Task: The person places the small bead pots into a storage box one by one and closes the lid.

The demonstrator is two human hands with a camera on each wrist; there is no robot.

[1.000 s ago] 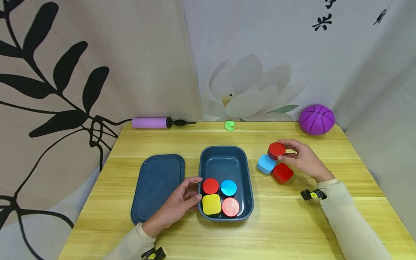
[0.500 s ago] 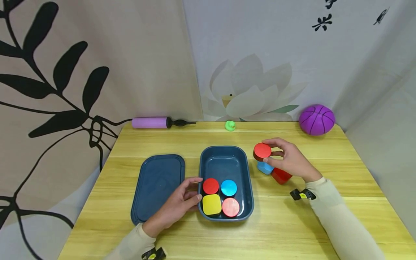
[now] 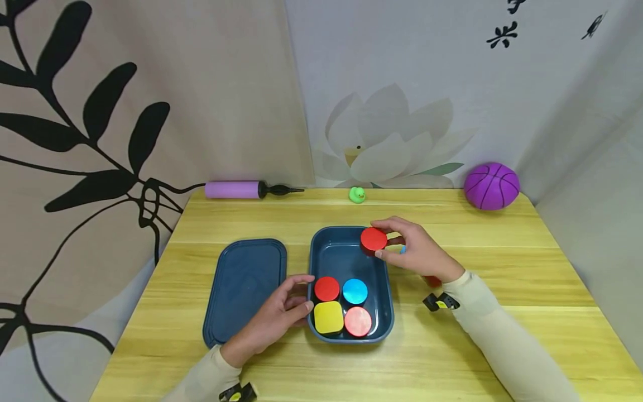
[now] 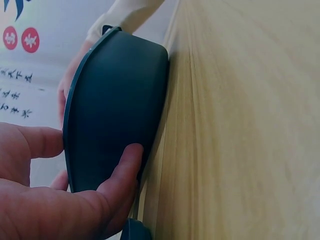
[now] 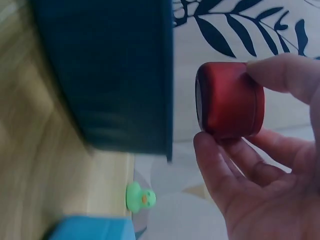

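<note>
My right hand (image 3: pixel 414 245) pinches a small red round tin (image 3: pixel 374 239) between thumb and fingers. It is above the far right rim of the dark blue box (image 3: pixel 334 258). In the right wrist view, the red tin is tilted, with a seam near one end. My left hand (image 3: pixel 273 315) touches the box's left side with loosely extended thumb and fingers; the left wrist view shows them against its outer wall (image 4: pixel 117 100). In the near half of the box stand a red round tin (image 3: pixel 327 288), a blue round one (image 3: pixel 355 291), a yellow square one (image 3: pixel 329 317) and a pink round one (image 3: pixel 358 321).
A matching dark blue lid (image 3: pixel 246 290) lies left of the box. A blue tin (image 5: pixel 95 229) and a red tin (image 3: pixel 433 281) are partly hidden by my right hand. Along the back edge are a purple pump (image 3: pixel 233 190), green duck (image 3: pixel 357 195) and purple ball (image 3: pixel 492 186).
My right hand has carried the red round tin leftward, from above the loose tins to over the box's far right rim. The left hand and box have stayed in place.
</note>
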